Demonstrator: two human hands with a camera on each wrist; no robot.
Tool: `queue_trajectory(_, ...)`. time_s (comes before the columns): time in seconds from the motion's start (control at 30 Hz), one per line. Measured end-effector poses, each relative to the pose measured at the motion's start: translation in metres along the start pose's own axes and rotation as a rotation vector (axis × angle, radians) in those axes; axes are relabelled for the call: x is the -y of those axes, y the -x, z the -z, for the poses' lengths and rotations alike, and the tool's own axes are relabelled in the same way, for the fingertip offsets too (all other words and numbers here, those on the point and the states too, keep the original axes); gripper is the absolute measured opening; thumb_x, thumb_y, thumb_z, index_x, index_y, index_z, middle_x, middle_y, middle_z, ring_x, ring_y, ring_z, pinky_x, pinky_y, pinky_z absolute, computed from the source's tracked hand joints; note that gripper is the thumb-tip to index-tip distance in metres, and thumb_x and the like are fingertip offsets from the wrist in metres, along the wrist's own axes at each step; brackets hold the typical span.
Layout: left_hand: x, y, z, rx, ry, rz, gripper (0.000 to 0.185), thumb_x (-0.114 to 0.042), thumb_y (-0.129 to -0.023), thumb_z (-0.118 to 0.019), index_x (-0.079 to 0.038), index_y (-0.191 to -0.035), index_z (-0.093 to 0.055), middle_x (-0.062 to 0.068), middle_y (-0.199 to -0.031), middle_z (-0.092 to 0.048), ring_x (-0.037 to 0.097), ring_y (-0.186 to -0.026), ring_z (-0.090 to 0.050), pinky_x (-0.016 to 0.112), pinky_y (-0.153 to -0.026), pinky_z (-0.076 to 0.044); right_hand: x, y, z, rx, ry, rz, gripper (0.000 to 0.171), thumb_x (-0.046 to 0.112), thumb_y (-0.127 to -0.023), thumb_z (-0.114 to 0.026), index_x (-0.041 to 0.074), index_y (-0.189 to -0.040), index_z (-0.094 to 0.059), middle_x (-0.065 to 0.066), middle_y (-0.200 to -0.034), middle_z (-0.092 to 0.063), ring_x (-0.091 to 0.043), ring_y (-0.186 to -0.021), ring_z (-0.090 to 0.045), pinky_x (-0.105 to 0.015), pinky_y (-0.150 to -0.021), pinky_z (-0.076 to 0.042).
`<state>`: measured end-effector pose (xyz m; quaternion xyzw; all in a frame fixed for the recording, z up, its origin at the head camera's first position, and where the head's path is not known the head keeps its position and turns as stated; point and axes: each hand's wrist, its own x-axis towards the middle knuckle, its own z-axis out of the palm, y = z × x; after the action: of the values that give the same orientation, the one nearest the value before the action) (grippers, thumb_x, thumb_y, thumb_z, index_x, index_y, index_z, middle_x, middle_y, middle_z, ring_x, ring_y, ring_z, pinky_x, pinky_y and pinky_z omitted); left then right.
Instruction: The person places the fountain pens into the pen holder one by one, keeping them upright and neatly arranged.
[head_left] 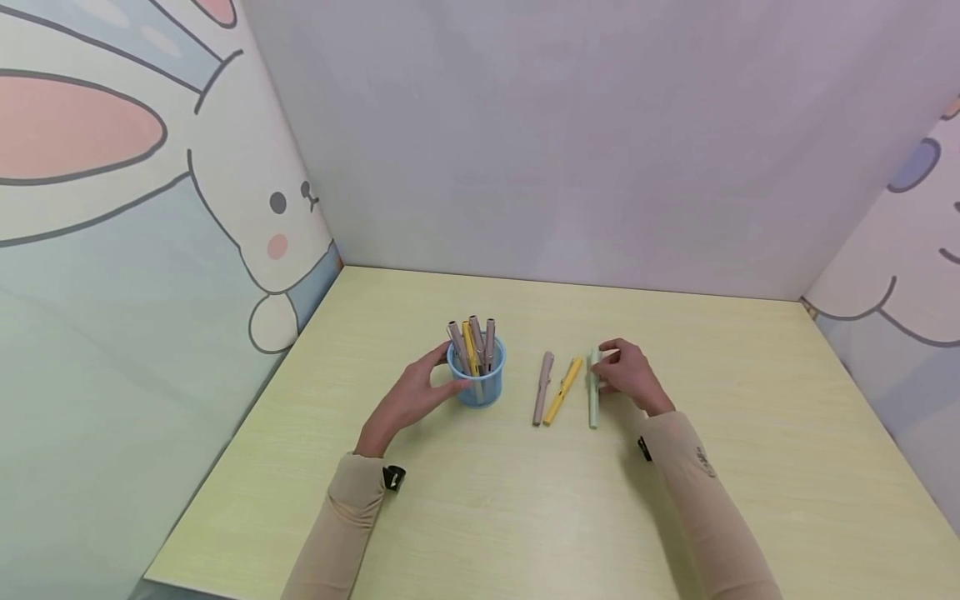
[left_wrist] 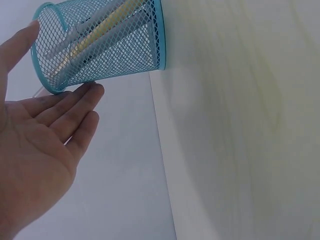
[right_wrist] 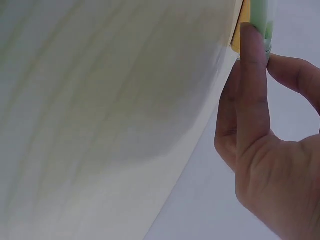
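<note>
Head view: two beige sleeves reach in from the near edge, a small black device at each cuff. Ahead of the right sleeve, the right hand pinches the green pen between thumb and fingers, toward the pen's far end; the near end points back toward the person. I cannot tell whether the pen is off the table. Just left of it, between the hands, lie the yellow pen and the grey pen, their near ends close together.

Farther left, the left hand is spread at the near-left side of the blue mesh cup, thumb touching by the rim and fingers nearly straight along its side, as the left wrist view shows. The cup stands upright with grey pens and a yellow one inside, well apart from the green pen. Behind rises a pale wall, with cartoon panels at either side.
</note>
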<state>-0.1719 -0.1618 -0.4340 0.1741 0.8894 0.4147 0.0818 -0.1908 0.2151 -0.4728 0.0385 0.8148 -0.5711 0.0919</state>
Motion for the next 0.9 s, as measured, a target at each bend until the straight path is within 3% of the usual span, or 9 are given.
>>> queue_trajectory(0.27,-0.001,0.000,0.000,0.003,-0.002,-0.008,0.084,-0.043,-0.098,-0.072,-0.009,-0.163,-0.032,0.013,-0.155,-0.048,0.032,-0.145,-0.043,0.056,-0.118,-0.031,0.002,0.004,0.004,-0.042,-0.040,0.095,0.052,-0.001,-0.099,-0.064,-0.012,-0.144,-0.041,-0.022,-0.110,-0.054,-0.020,-0.091,-0.058,-0.038,-0.071,-0.063)
queue_trajectory(0.5,-0.001,0.000,0.000,0.002,-0.002,-0.005,0.084,-0.041,-0.098,-0.072,-0.008,-0.163,-0.031,0.014,-0.155,-0.048,0.032,-0.144,-0.043,0.056,-0.118,-0.031,0.004,0.005,0.005,-0.098,-0.082,0.193,0.050,-0.003,-0.099,-0.064,-0.010,-0.144,-0.043,-0.022,-0.110,-0.054,-0.017,-0.089,-0.057,-0.040,-0.071,-0.063)
queue_trajectory(0.9,0.001,0.000,0.001,0.002,-0.002,-0.012,0.084,-0.042,-0.098,-0.072,-0.008,-0.163,-0.030,0.014,-0.156,-0.048,0.032,-0.145,-0.042,0.056,-0.118,-0.030,0.015,0.002,-0.002,-0.155,-0.180,0.397,0.049,-0.006,-0.097,-0.064,-0.007,-0.143,-0.047,-0.027,-0.111,-0.054,-0.011,-0.090,-0.061,-0.030,-0.067,-0.062)
